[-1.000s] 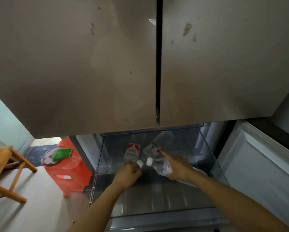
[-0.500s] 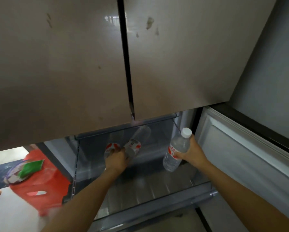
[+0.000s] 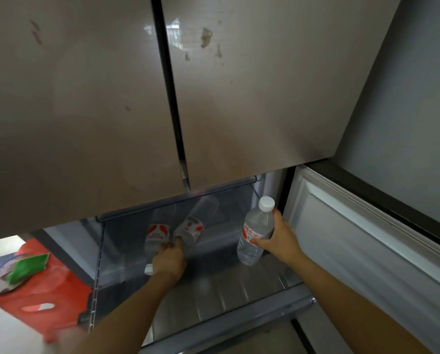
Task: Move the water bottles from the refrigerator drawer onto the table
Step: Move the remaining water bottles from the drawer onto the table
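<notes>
The refrigerator drawer (image 3: 229,310) is pulled out below the closed upper doors. My right hand (image 3: 277,241) grips a clear water bottle (image 3: 255,231) with a white cap and red label, held upright above the drawer's right side. My left hand (image 3: 169,259) reaches into the drawer and grips a second bottle (image 3: 155,238) lying on the drawer floor, its white cap showing below my palm. A third bottle (image 3: 194,223) lies tilted just right of it, touching my fingers.
The two upper fridge doors (image 3: 111,111) hang close over the drawer. An open white door panel (image 3: 354,246) stands at the right. A red plastic stool (image 3: 42,297) with a green packet (image 3: 28,267) on it stands left of the drawer.
My right hand lifted its bottle from lying in the drawer to upright at the right side. My left hand stayed in the drawer and closed on the left bottle. The view shifted right.
</notes>
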A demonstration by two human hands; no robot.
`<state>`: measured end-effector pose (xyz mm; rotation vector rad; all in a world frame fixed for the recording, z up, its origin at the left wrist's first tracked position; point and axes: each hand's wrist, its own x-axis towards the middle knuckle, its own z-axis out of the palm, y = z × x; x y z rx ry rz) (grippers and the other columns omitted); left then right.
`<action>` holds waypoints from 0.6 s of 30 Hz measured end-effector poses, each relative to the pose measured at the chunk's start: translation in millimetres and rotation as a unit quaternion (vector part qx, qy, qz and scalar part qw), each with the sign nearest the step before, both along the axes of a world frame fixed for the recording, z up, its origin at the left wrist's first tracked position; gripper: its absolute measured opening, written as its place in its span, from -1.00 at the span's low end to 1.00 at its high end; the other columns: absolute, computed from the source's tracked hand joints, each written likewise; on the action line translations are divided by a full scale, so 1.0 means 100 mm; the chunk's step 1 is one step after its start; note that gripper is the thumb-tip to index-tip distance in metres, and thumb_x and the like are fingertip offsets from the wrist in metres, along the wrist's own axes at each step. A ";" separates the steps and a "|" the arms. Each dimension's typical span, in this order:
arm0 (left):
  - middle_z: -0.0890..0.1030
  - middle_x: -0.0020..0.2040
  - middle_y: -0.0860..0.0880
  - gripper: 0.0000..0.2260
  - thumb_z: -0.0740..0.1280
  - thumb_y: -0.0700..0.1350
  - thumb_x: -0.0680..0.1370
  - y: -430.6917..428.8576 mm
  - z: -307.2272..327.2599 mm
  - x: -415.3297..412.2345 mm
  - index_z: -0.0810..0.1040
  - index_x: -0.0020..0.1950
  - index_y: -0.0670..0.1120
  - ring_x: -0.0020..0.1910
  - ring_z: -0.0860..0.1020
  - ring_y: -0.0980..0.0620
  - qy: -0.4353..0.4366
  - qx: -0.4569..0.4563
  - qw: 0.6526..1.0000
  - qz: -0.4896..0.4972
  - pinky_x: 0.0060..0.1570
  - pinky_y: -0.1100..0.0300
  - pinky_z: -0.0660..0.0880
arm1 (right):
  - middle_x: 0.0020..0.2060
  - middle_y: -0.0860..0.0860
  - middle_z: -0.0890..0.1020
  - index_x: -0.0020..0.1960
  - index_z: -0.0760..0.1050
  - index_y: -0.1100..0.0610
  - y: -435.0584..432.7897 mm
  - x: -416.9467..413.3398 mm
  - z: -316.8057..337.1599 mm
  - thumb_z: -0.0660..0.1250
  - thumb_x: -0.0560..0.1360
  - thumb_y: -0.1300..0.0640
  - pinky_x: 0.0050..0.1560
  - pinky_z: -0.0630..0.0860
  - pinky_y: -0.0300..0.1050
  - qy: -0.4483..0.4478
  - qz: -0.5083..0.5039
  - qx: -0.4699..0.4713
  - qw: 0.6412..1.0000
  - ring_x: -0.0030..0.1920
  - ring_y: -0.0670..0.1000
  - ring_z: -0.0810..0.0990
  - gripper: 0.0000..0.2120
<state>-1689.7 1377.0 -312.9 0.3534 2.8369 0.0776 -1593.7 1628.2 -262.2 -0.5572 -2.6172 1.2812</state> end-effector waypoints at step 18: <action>0.41 0.25 -0.23 -0.53 0.28 -0.11 0.49 -0.10 0.35 0.07 0.26 0.36 -0.16 0.11 0.51 -0.24 0.035 0.061 0.995 -0.072 0.03 0.00 0.47 | 0.29 0.06 0.43 0.43 0.12 0.03 0.00 -0.02 -0.05 0.55 0.25 0.05 0.26 0.43 0.21 -0.003 -0.004 0.015 1.000 0.30 0.13 0.40 -0.10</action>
